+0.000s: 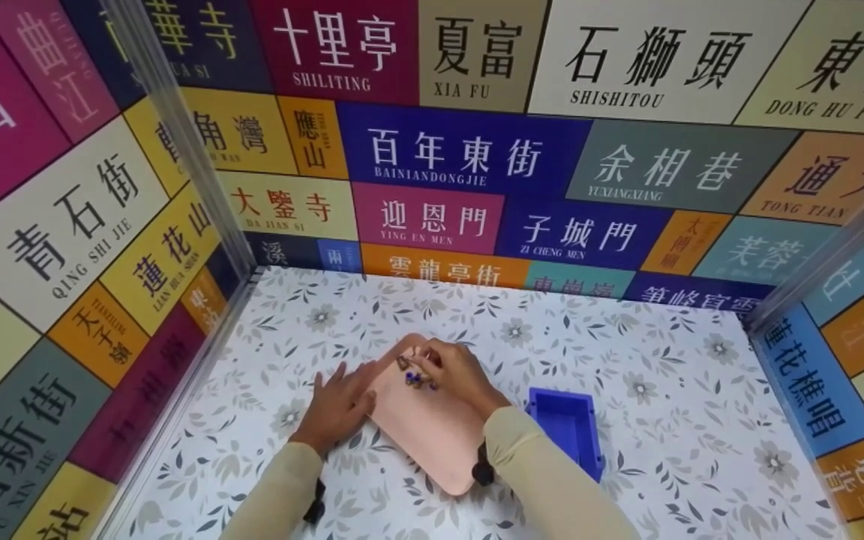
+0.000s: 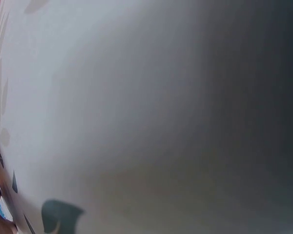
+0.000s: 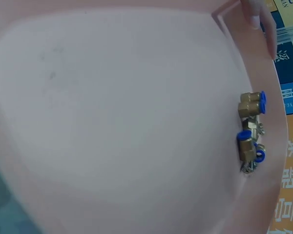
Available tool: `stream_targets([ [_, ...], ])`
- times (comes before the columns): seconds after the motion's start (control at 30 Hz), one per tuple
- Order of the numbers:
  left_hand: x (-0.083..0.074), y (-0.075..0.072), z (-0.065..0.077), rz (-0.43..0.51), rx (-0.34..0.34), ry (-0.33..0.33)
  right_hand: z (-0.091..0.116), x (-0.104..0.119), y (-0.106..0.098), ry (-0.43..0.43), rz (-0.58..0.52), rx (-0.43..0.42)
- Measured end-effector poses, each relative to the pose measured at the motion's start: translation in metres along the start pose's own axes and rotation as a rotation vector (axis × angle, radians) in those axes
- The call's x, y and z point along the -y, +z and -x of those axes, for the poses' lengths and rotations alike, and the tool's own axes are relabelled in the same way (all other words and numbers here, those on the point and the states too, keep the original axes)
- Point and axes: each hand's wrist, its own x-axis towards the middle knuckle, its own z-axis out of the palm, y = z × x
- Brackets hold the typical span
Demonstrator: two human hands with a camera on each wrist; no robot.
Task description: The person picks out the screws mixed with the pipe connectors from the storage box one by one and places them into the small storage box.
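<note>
A shallow pink tray (image 1: 432, 431) lies at a slant on the table. Near its far end sits a small pile of brass push-in fittings with blue collars (image 3: 246, 146), with some small silvery pieces among them. My left hand (image 1: 336, 405) rests along the tray's left edge, its fingers fairly straight; in the right wrist view its fingertips (image 3: 256, 22) reach the tray's corner. Over the far end bends my right hand (image 1: 456, 371), fingers curled down beside the pile. Whether it pinches a piece, I cannot tell. The left wrist view holds mostly blurred tablecloth.
To the right of the tray stands a blue rectangular box (image 1: 595, 439), partly behind my right forearm. A floral cloth (image 1: 664, 360) covers the table. Panels with Chinese street names (image 1: 432, 225) enclose the back and both sides.
</note>
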Motion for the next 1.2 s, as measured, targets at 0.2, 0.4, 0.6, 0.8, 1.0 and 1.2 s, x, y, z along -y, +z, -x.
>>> stream_targets([
  [0.2,0.003,0.001,-0.001,0.022,-0.020,0.032,0.002,0.002,-0.019,-0.007,0.052,-0.006],
  [0.4,0.005,0.002,-0.001,0.030,-0.014,0.042,0.007,0.004,-0.040,-0.052,0.105,-0.037],
  [0.6,0.003,0.002,-0.003,0.016,-0.009,0.023,0.010,0.007,-0.066,-0.104,0.126,-0.090],
  [0.8,0.003,0.002,-0.004,0.023,0.012,0.008,0.022,0.004,-0.092,-0.109,0.183,-0.102],
  [1.0,0.004,0.001,-0.002,0.032,0.015,0.002,0.042,-0.004,-0.113,-0.139,0.212,-0.123],
  [1.2,0.003,0.001,0.000,0.021,-0.006,0.017,0.062,-0.013,-0.129,-0.171,0.235,-0.150],
])
